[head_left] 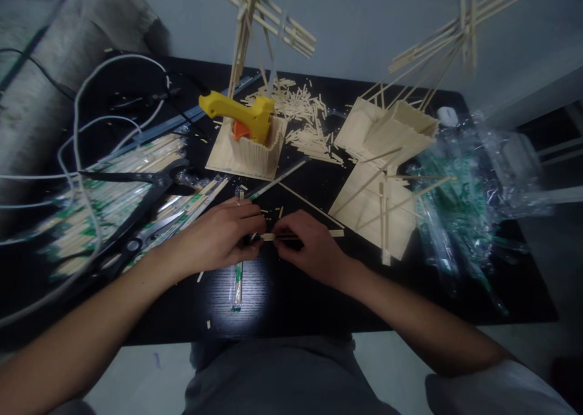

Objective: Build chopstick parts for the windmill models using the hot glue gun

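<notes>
Nearest the camera we note the person's lap in grey cloth, with both bare forearms reaching forward over the near edge of the black bench [291, 305]. We find the left hand [223, 236] and the right hand [312, 245] meeting at the middle of the bench, knuckles up. Between them lies a thin wooden stick [298, 236], level and pointing left to right. The right hand's grip is clenched on this stick, with its far end showing past the fingers. The left hand's grip is closed at the stick's near end; we cannot tell whether the fingers pinch it or only steady it.

Just below the left hand a clear wrapper [237, 284] lies flat on the bench. To the left we record black scissors [136, 220] resting across a heap of wrapped chopsticks [104, 202], with white cables [77, 160] looped over that side. Behind the hands a yellow glue gun [241, 117] sits in a small open box of sticks [248, 150], and cut stick pieces [296, 114] are scattered behind it. To the right stand flat panels of glued sticks [378, 208], and beyond them a pile of crumpled clear wrappers [460, 202]. Stick frames [255, 14] rise at the top of the view.
</notes>
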Tool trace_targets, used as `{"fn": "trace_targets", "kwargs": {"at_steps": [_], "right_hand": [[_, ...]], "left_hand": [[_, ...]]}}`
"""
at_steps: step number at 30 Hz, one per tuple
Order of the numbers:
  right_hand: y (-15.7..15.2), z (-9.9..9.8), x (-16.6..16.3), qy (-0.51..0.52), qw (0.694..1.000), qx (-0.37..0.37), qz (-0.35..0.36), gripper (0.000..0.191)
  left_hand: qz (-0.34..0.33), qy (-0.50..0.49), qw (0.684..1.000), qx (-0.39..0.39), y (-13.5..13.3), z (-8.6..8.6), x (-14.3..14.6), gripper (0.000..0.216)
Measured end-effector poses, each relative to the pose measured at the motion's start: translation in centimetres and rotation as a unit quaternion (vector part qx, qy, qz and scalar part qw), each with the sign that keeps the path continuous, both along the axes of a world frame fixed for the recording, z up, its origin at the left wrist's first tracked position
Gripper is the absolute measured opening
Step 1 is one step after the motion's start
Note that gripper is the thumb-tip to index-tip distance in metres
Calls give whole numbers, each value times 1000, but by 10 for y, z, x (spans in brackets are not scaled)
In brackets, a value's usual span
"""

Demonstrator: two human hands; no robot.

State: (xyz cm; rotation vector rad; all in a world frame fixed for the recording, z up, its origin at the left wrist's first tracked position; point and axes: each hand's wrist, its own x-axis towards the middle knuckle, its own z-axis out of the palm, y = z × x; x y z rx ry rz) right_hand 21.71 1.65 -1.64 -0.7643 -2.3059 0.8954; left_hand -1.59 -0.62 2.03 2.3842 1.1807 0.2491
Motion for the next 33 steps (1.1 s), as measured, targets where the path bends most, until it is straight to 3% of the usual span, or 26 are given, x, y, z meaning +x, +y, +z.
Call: {"fn": "trace_targets", "kwargs": {"at_steps": [33], "right_hand": [[0,0,-1,5,1000,0,-8,13]], "left_hand": [[-4,-17,1000,14,1,0,2,9]]}}
